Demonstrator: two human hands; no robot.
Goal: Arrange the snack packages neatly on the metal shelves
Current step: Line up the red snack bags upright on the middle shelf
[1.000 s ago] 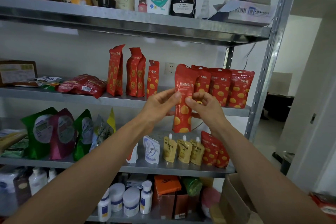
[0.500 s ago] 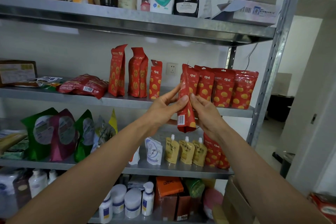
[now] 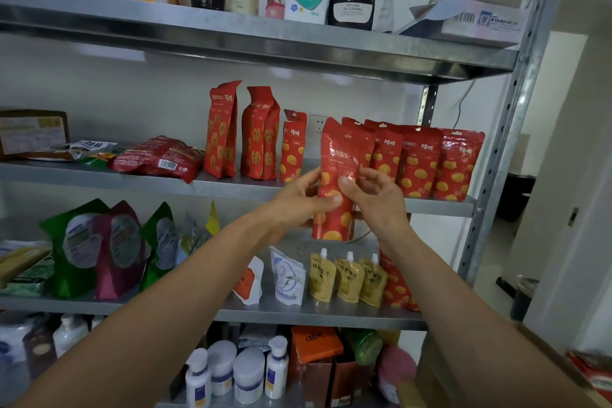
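"Middle shelf, what is observed?"
"Red pouch held upright before its front edge, with the fingers of left hand and right hand grasping it. Placement step in hand; next, I judge, stand it beside the matching row."

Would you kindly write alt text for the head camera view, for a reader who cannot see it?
The left hand and right hand hold a red snack pouch with yellow dots upright before a metal shelf. A row of matching pouches stands on that shelf, behind it and to its right.
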